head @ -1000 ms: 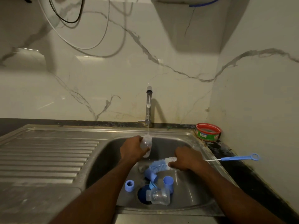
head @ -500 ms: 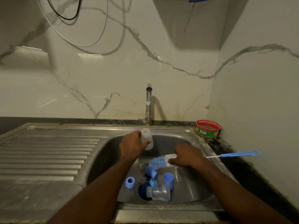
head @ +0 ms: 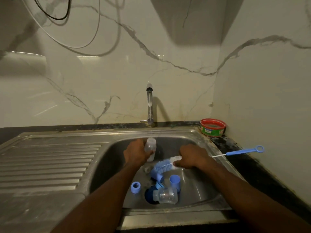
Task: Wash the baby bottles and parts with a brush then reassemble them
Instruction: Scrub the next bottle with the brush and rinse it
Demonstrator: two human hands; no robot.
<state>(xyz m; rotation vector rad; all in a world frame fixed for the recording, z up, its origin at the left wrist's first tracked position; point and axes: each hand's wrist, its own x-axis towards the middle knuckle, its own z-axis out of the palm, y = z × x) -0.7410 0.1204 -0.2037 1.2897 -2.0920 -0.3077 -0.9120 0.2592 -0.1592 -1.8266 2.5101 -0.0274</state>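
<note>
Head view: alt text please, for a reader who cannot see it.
A person's left hand holds a clear baby bottle under a thin tap stream over a steel sink, while the right hand grips a blue-and-white bottle brush. Blue parts lie below.

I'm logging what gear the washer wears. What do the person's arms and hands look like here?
Both forearms are bare up to the frame edge, with no sleeves showing. The left hand and right hand wear no gloves; no rings, watch or bracelets are visible.

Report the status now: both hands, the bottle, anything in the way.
Left hand holds bottle under tap stream. Right hand grips brush, outside bottle. Nothing between them.
</note>
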